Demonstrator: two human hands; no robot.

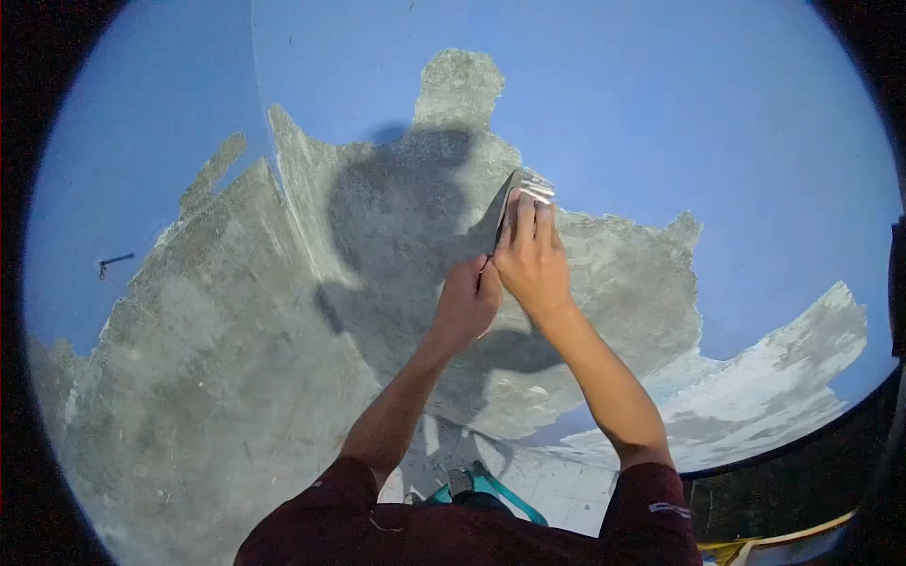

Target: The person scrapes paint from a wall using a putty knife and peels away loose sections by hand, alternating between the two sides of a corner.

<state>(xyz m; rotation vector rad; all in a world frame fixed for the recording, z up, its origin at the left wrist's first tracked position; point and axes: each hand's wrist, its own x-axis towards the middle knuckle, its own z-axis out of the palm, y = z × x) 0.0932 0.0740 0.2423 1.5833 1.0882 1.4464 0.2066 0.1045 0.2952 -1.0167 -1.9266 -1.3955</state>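
Observation:
A scraper (506,200) with a wide, flat blade rests against the wall, its edge along the border between blue paint and bare grey plaster. My left hand (468,300) is closed around the handle end, hiding most of it. Higher up, my right hand (538,259) grips the blade, fingers lying close together over its face. White flakes of lifted paint (538,187) bunch at the blade's edge, just above my right fingertips.
Blue paint (708,123) covers the upper wall. Bare plaster (208,377) spreads left past an inner corner. A small dark hook (117,261) sticks out at far left. Teal footwear straps (510,495) show on the pale floor (566,481). Something yellow (727,550) lies at lower right.

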